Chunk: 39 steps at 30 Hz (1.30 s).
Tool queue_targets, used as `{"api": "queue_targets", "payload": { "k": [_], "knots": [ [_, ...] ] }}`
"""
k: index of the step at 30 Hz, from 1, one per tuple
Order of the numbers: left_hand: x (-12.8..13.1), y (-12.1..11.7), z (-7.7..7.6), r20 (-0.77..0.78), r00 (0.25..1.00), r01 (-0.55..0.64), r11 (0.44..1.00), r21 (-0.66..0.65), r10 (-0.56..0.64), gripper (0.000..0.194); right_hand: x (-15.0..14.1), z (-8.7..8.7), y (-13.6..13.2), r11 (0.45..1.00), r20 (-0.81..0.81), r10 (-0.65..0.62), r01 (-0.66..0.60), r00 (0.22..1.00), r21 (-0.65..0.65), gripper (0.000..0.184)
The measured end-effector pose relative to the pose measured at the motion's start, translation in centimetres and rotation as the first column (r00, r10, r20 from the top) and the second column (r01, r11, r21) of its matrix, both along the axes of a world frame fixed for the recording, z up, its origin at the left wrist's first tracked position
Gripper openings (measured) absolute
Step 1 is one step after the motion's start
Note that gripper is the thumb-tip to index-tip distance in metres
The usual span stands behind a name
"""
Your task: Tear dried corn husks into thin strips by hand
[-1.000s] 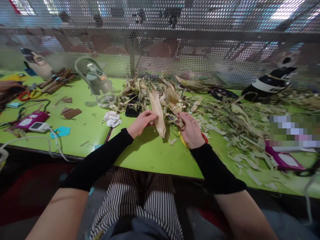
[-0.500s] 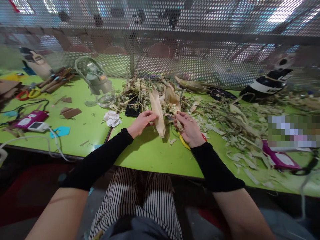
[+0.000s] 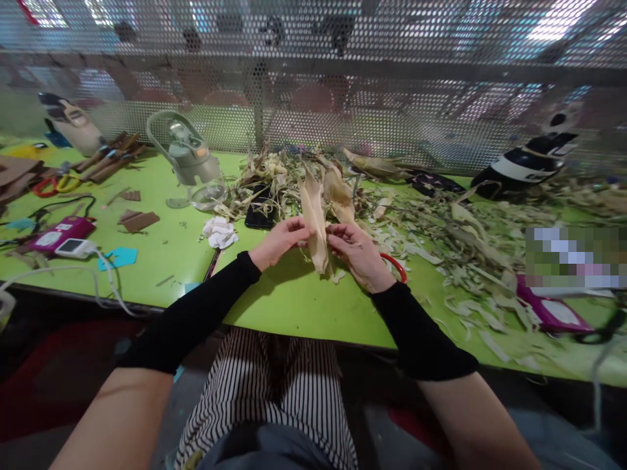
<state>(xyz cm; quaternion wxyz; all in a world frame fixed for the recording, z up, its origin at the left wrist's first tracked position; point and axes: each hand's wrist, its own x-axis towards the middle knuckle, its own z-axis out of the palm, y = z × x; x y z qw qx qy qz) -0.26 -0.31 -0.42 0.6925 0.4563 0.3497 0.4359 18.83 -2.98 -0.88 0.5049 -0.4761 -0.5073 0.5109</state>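
A pale, dry corn husk stands lengthwise between my two hands, its pointed end toward the mesh. My left hand pinches its left edge between thumb and fingers. At the right edge, the fingers of my right hand are pressed together at the husk; whether they hold a separate small scrap there is too small to tell. Partly under my right wrist lies a red scissor handle. Behind the husk, another broad husk rests on the pile of shreds.
A black phone and crumpled tissue lie left of the pile. A green-grey bottle stands behind them, before the perforated metal screen. Husk strips cover the right side, near a tilted black bottle and a purple device.
My right hand has moved left to the husk's right edge, uncovering more of the red scissor handle. The husk has shifted slightly right and looks narrower, while my left hand keeps its hold.
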Motion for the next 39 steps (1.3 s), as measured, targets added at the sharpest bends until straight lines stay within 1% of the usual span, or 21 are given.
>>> {"api": "queue_targets", "payload": {
  "k": [3,6,9,11,13,15,18,20,23,25,27,30,35,39],
  "knots": [
    [-0.2,0.1,-0.1,-0.027,0.998,0.051,0.997,0.066,-0.049,0.024,0.1,-0.3,0.1,0.995,0.121,-0.003,-0.008,0.993,0.096,0.034],
    [-0.5,0.1,-0.1,-0.034,0.995,0.095,0.991,0.094,-0.092,0.030,0.3,-0.4,0.2,0.976,0.251,-0.040,-0.016,0.967,0.215,0.031],
    [-0.8,0.1,-0.1,-0.029,0.992,0.124,0.989,0.084,-0.122,0.035,0.4,0.0,-0.1,0.949,0.340,-0.077,-0.035,0.937,0.313,0.032],
    [-0.8,0.0,-0.1,-0.024,0.988,0.156,0.986,0.057,-0.154,0.037,0.3,0.3,-0.3,0.923,0.393,-0.120,-0.043,0.912,0.382,0.029],
    [-0.9,0.1,-0.1,0.000,0.984,0.176,0.984,0.026,-0.177,0.037,0.2,0.5,-0.5,0.911,0.405,-0.157,-0.025,0.901,0.411,0.025],
    [-1.1,0.3,-0.1,0.031,0.987,0.159,0.987,0.006,-0.159,0.036,0.2,0.6,-0.4,0.932,0.321,-0.174,0.050,0.931,0.360,0.027],
    [-1.3,0.6,-0.2,0.062,0.994,0.090,0.996,0.003,-0.090,0.033,0.5,0.6,-0.1,0.972,0.063,-0.175,0.162,0.983,0.172,0.032],
    [-1.4,0.8,-0.2,0.072,0.995,0.069,0.998,0.003,-0.069,0.031,0.8,0.6,0.3,0.978,-0.092,-0.186,0.193,0.978,0.074,0.035],
    [-1.3,0.7,-0.3,0.069,0.994,0.083,0.997,-0.003,-0.082,0.030,1.1,0.8,0.6,0.969,-0.217,-0.240,0.246,0.946,-0.001,0.032],
    [-1.2,0.6,-0.4,0.064,0.994,0.090,0.996,-0.006,-0.089,0.030,1.2,1.0,0.7,0.960,-0.255,-0.277,0.277,0.926,-0.036,0.030],
    [-1.2,0.5,-0.3,0.063,0.994,0.086,0.996,-0.005,-0.086,0.030,1.3,1.0,0.7,0.958,-0.280,-0.284,0.279,0.917,-0.060,0.027],
    [-1.2,0.5,-0.2,0.069,0.994,0.079,0.997,0.005,-0.079,0.031,1.3,1.0,0.7,0.966,-0.299,-0.259,0.251,0.919,-0.066,0.023],
    [-1.4,0.8,-0.3,0.068,0.995,0.076,0.997,0.021,-0.077,0.029,1.2,0.8,0.8,0.979,-0.329,-0.203,0.201,0.922,-0.042,0.023],
    [-1.4,0.8,-0.4,0.064,0.995,0.076,0.997,0.017,-0.077,0.029,1.1,0.8,0.8,0.977,-0.343,-0.210,0.205,0.915,-0.053,0.024]
  ]
}}
